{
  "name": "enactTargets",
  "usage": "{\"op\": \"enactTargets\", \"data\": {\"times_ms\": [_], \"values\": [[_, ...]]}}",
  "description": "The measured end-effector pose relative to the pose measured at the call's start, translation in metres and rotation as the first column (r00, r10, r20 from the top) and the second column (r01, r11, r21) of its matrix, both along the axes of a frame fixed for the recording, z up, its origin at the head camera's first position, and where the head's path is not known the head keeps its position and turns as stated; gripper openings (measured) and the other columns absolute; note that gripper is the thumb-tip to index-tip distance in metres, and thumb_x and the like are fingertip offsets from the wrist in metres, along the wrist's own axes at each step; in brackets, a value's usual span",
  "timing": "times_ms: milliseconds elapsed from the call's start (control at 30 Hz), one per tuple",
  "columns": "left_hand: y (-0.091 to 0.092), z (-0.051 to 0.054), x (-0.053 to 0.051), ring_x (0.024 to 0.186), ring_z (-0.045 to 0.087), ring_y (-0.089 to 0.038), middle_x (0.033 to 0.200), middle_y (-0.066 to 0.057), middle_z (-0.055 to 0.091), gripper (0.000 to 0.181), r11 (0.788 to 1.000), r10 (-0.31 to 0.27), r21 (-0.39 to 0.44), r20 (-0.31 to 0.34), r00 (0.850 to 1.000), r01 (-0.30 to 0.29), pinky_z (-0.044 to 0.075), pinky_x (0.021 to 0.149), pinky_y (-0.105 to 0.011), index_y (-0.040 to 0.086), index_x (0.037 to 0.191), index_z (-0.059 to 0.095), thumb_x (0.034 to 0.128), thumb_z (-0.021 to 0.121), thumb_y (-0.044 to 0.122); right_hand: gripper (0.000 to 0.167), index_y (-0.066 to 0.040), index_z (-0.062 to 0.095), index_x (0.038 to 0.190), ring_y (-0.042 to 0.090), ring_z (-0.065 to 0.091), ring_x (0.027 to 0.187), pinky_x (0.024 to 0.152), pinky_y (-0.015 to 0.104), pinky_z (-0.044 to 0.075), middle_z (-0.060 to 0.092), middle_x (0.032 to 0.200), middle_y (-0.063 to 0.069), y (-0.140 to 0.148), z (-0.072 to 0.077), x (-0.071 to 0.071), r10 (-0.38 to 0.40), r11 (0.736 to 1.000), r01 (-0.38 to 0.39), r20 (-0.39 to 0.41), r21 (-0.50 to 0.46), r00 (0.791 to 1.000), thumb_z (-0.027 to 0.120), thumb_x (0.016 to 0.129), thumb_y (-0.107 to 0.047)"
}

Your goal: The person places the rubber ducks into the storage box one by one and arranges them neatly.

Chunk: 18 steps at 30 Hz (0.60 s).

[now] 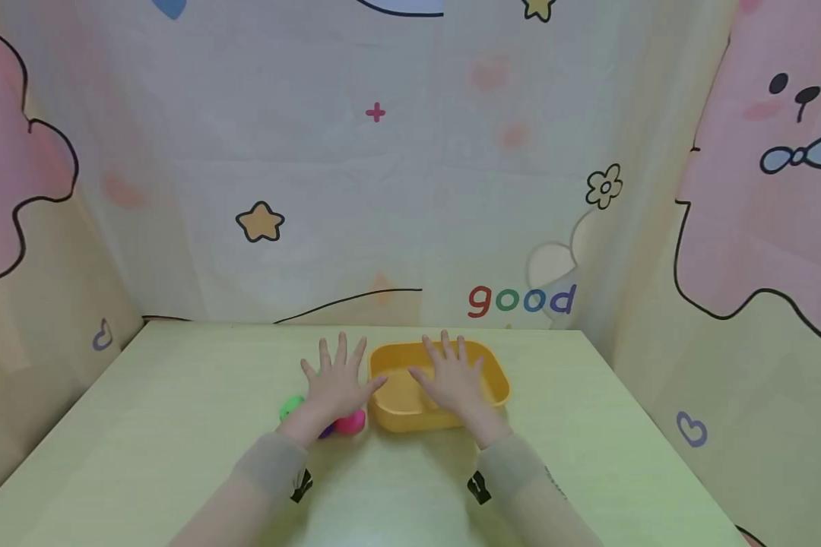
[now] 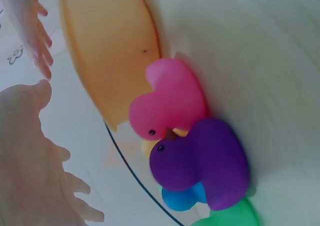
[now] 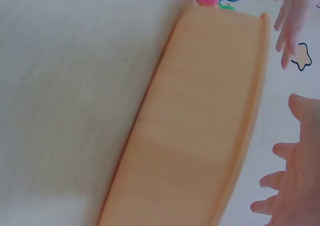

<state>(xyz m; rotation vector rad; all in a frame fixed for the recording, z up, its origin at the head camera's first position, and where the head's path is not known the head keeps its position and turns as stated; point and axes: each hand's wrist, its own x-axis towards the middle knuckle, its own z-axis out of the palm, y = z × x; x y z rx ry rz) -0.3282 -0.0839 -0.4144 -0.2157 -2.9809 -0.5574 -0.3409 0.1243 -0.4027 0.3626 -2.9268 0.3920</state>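
Observation:
My left hand point(image 1: 335, 387) is held in the air with its fingers spread straight, over a cluster of toy ducks and left of a yellow-orange plastic basin point(image 1: 410, 422). The right hand point(image 1: 455, 384), also with fingers spread and holding nothing, hovers above the basin. In the left wrist view a pink duck point(image 2: 172, 98) sits closest to the basin, beside a purple duck point(image 2: 220, 161). Behind them a blue duck point(image 2: 181, 198), a green duck point(image 2: 235, 217) and a bit of something yellow point(image 2: 148, 147) show only in part. In the head view my left hand and forearm partly cover the ducks.
A pale wooden-looking table point(image 1: 178, 425) carries everything. Printed cloth walls enclose it at the back point(image 1: 328, 190), left and right. The ducks stand close to the basin's left side.

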Motion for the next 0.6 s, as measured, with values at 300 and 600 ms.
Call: {"op": "enactTargets", "data": {"times_ms": [300,600], "values": [[-0.017,0.011,-0.008,0.142,0.023,-0.051,0.157,-0.026,0.027,0.084,0.995,0.004,0.096,-0.013,1.0,-0.003,0.026,0.107,-0.073,0.012,0.158,0.013,0.0955,0.054,0.052,0.065,-0.008,0.038,0.15,0.046,0.029,0.142,0.108,0.07,0.028,0.032,0.156,0.021,0.029,0.018,-0.007,-0.042,0.997,0.038,-0.05,-0.072,0.998,0.049,0.099,-0.048],[-0.045,0.015,-0.016,0.127,0.05,-0.043,0.138,-0.025,0.052,0.07,0.931,-0.02,0.365,-0.015,1.0,0.024,0.042,0.106,-0.055,0.0,0.152,0.024,0.0992,0.056,0.034,0.052,0.004,0.048,0.136,0.04,0.058,0.114,0.093,0.054,0.05,0.059,0.127,0.025,0.075,0.028,-0.014,-0.124,0.967,0.1,-0.09,-0.236,0.988,0.053,0.1,-0.034]]}}
